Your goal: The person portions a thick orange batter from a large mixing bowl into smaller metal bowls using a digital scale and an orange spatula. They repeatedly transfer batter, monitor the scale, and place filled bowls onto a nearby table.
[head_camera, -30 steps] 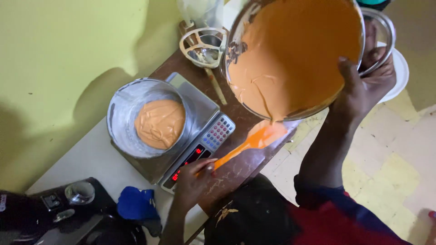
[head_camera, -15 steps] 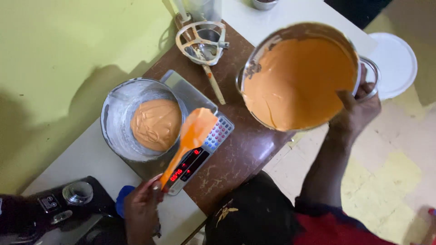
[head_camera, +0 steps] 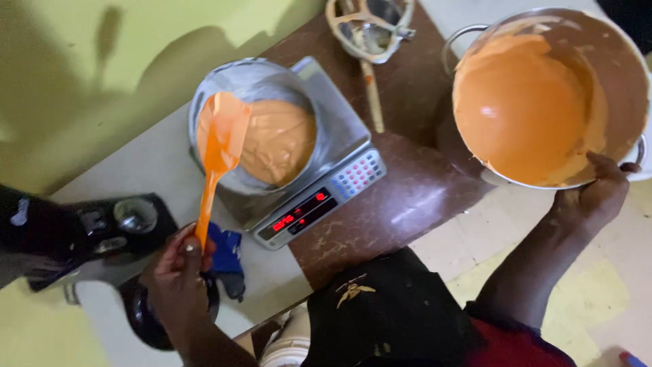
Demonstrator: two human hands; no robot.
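My left hand (head_camera: 178, 277) grips the handle of an orange spatula (head_camera: 219, 156), whose batter-coated blade hovers over the left rim of a round metal cake pan (head_camera: 224, 92). The pan holds orange batter (head_camera: 278, 139) and sits on a digital scale (head_camera: 326, 197) with lit red digits. My right hand (head_camera: 594, 197) holds the rim of a large metal mixing bowl (head_camera: 611, 47) full of orange batter (head_camera: 523, 109), level at the table's right edge.
A batter-smeared mixer paddle (head_camera: 370, 30) lies behind the scale on the brown tabletop (head_camera: 401, 204). A blue cloth (head_camera: 227, 255) and a black appliance (head_camera: 102, 231) sit at the left. Yellow wall behind, tiled floor at the right.
The big bowl has come down from its tilted pouring position and now sits lower and more level. My left hand has swung the spatula left, from beside the bowl to over the pan.
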